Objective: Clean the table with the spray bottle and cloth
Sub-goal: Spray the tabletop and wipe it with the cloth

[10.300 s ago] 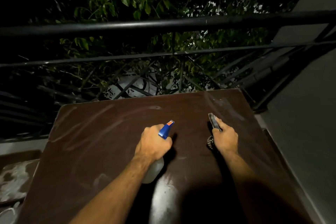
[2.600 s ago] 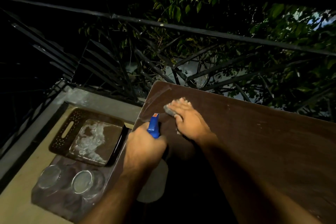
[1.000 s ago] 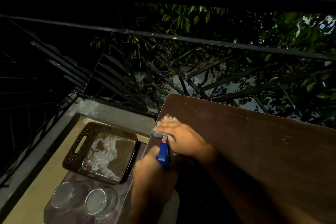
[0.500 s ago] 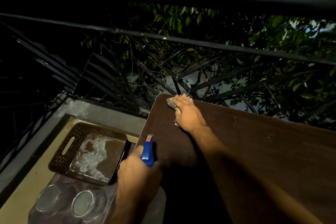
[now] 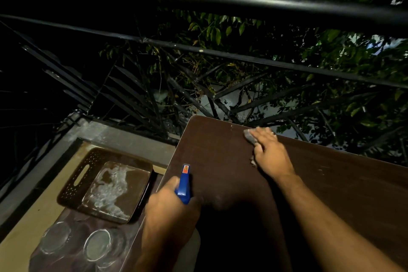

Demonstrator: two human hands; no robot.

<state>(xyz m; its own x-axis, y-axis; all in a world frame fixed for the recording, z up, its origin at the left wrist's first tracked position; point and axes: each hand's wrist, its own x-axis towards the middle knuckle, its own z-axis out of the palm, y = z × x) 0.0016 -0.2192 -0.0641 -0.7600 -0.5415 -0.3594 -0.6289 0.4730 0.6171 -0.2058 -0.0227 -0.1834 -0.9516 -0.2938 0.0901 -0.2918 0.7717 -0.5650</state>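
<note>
Rightward along the far edge of the dark brown table point(image 5: 331, 194), the crumpled grey cloth point(image 5: 250, 136) has been carried under the pressing right hand point(image 5: 270, 153); wiping is judged ongoing. The blue-nozzled spray bottle point(image 5: 185, 183) is gripped by the left hand point(image 5: 170, 212).

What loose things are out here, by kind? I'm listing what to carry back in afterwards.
Spray bottle: 1, in the left hand
Cloth: 1, under the right hand
Perforated brown tray: 1, on the low surface left of the table
Round clear glass pieces: 2, near the tray
Total: 5
</note>
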